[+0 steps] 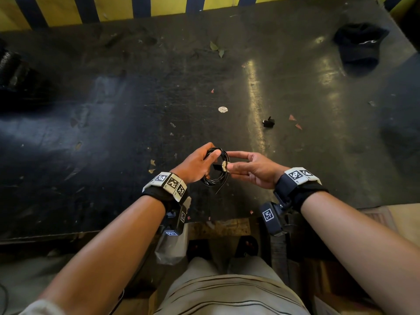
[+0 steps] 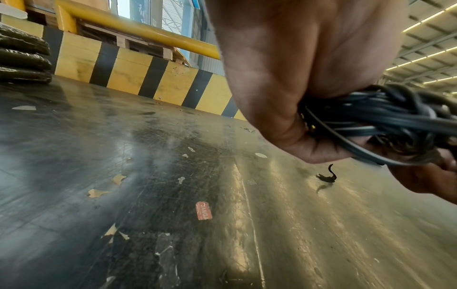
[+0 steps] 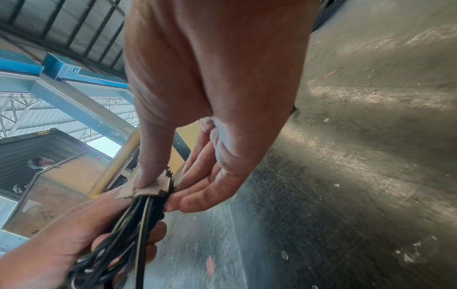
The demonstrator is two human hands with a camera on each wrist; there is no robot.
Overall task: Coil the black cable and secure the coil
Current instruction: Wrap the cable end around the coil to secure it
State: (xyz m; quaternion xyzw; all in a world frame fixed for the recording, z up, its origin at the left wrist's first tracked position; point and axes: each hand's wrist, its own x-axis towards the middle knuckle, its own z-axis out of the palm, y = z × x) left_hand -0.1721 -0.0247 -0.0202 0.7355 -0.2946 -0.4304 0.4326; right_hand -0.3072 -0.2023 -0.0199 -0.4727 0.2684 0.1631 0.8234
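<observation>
Nearest, the left hand point(image 1: 195, 165) curls its fingers round the coiled black cable point(image 1: 216, 170), held above the dark bench point(image 1: 113, 123). At the coil's 3 o'clock the right hand point(image 1: 252, 168) pinches a pale strip of tape point(image 1: 224, 166) wrapped over the strands, its other fingers straight. Beyond, at 1 o'clock, lies a small black scrap point(image 1: 269, 122); farther, at 2 o'clock, a black cap point(image 1: 360, 45)

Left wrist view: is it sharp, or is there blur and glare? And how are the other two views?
Left wrist view: the black cable and the table's right part are smeared, with yellowish glare streaks. Head view: sharp, glare stripes right of centre, straight edges bent by the wide lens. Right wrist view: the right hand is fairly clear pinching the beige strip; the near cable strands are soft.
</observation>
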